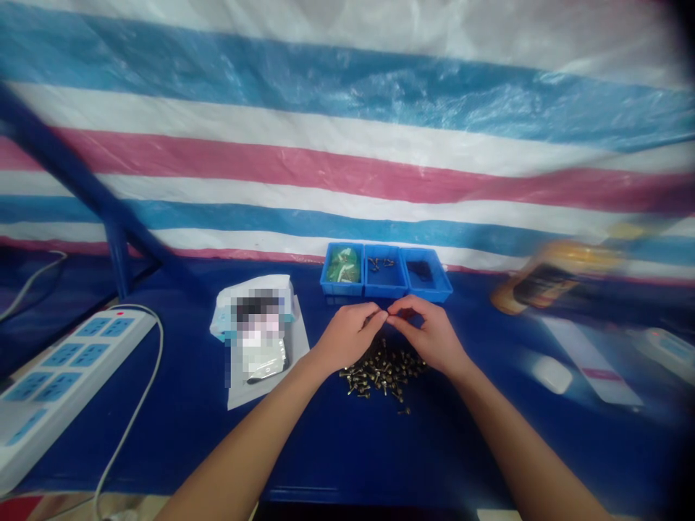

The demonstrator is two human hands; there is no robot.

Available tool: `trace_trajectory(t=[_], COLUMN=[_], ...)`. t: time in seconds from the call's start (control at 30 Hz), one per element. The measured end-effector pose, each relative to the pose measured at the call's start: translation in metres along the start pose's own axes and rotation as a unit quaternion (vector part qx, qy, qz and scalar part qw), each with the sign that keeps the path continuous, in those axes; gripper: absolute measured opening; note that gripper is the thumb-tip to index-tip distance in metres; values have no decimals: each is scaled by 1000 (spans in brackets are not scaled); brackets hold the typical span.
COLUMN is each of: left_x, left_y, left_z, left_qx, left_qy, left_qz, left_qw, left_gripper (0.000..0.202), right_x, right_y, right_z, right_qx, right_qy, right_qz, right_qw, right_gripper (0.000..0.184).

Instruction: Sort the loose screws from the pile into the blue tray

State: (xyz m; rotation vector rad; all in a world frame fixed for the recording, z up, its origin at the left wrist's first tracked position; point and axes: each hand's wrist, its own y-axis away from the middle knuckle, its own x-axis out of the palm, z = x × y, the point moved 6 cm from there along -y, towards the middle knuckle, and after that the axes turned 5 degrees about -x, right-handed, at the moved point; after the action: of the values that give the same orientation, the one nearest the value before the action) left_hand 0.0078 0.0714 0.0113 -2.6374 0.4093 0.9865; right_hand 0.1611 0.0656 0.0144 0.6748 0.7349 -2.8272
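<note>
Forearms were stretched over a heap of screws, with the left hand and right hand held together at the fingertips. Light, slippery screws were judged best pinched by the heads

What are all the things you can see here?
striped plastic sheet: 1, blue, pink and white, behind the table
table: 1, dark blue, under everything
plastic bins: 3, blue, joined in a row at the back
small screws: many, brass and dark, in a pile in the middle
blurred-out packet: 1, white and silver, on paper left of the hands
power strips: 2, white and blue, far left and far right
computer mouse: 1, white, right side
blurry bottle-like thing: 1, orange and yellow, back right
left hand: 1, above the pile, fingertips meeting the other hand's
right hand: 1, above the pile, fingertips meeting the other hand's
</note>
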Motion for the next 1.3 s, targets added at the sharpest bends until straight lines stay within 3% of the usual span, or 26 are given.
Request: trace_trajectory(t=[0.13, 0.33, 0.57, 0.63, 0.77, 0.83, 0.9, 1.0, 1.13, 1.3], left_x=[0, 0, -3, -4, -2, -1, -1, -4, -8, -6], left_y=[1, 1, 1, 1, 1, 1, 0, -1, -2, -2], left_z=[1, -2, 0, 3, 3, 3, 4, 8, 15, 14], left_qx=[-27, -33, -57, -66, -62, -59, -56, -55, -61, -54], left_qy=[42, 63, 80, 84, 75, 67, 56, 28, -10, -31], left_qz=[8, 12, -4, -13, -3, -1, -8, -31, -61, -58], left_qw=[999, 997, 995, 994, 995, 996, 997, 998, 996, 996], left_gripper=[36, 35, 35, 37, 37, 37, 35, 29, 23, 19], right_x=[-1, 5, 6, -1, -24, -32, -36, -37, -38, -34], right_y=[0, 1, -1, -2, 0, 2, 0, -3, 2, 6], right_z=[-5, -4, -14, -22, -40, -46, -47, -43, -43, -43], right_qx=[32, 59, 118, 144, 180, 187, 186, 160, 153, 156], right_qy=[0, 15, -92, -131, -191, -178, -116, 65, 270, 330], right_qz=[-22, 23, 2, -41, -211, -243, -204, -60, 101, 165], right_qw=[999, 998, 989, 980, 942, 935, 954, 983, 945, 916], right_gripper=[20, 32, 39, 40, 33, 35, 33, 28, 21, 20])
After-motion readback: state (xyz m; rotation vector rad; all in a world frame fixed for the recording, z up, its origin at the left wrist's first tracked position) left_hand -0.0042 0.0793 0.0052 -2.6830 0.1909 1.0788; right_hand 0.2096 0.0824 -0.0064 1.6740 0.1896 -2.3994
